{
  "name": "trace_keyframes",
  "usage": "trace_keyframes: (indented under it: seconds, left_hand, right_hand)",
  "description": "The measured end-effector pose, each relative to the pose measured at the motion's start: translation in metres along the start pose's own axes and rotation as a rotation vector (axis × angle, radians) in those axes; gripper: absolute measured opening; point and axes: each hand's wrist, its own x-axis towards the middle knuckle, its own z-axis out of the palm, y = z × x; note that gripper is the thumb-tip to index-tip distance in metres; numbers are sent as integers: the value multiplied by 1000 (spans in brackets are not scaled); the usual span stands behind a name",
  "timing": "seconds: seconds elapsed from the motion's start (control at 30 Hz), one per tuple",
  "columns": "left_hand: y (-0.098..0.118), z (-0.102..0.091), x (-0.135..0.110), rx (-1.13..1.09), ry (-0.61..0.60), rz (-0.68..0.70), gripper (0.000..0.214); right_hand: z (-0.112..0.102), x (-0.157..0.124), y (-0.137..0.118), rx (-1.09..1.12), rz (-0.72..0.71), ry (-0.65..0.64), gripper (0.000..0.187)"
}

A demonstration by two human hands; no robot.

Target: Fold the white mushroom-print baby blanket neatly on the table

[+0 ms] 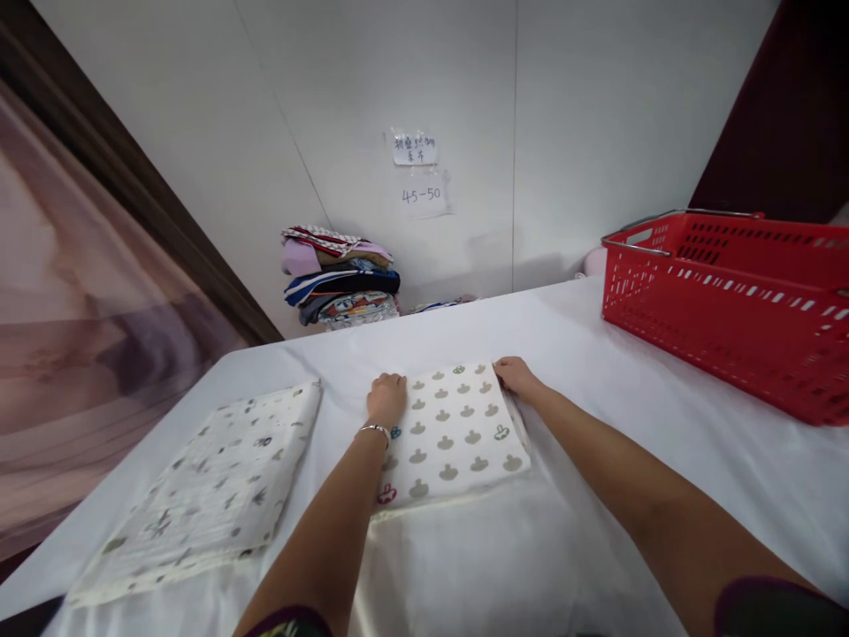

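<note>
A folded white cloth printed with grey-green shapes (pixel 457 433) lies on the white table (pixel 597 425) in front of me. My left hand (pixel 387 396), with a bracelet at the wrist, grips the cloth's far left corner with curled fingers. My right hand (pixel 514 376) pinches the far right corner. Both arms reach forward over the table.
A second folded cloth with small dark prints (pixel 212 487) lies to the left. A red plastic basket (pixel 730 301) stands at the right. A pile of folded clothes (pixel 341 279) sits against the wall, under two paper notes (pixel 416 172). A curtain (pixel 72 336) hangs at the left.
</note>
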Motion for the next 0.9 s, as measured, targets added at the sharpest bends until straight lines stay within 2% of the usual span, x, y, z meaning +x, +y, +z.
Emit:
trace_keyframes:
  seconds: [0.17, 0.27, 0.5, 0.7, 0.9]
  left_hand:
    - [8, 0, -11, -17, 33, 38, 39]
    - [17, 3, -20, -19, 10, 72, 43]
    - [34, 5, -39, 35, -52, 126, 50]
    - [43, 14, -60, 70, -66, 257, 52]
    - [42, 11, -64, 60, -88, 269, 51]
  right_hand:
    - [-11, -9, -12, -76, 45, -122, 17]
    - [-19, -20, -22, -113, 79, -200, 14]
    - [-26, -55, -33, -160, 89, -332, 50]
    - [-25, -70, -20, -58, 20, -303, 77]
    - [-24, -71, -3, -11, 2, -267, 80]
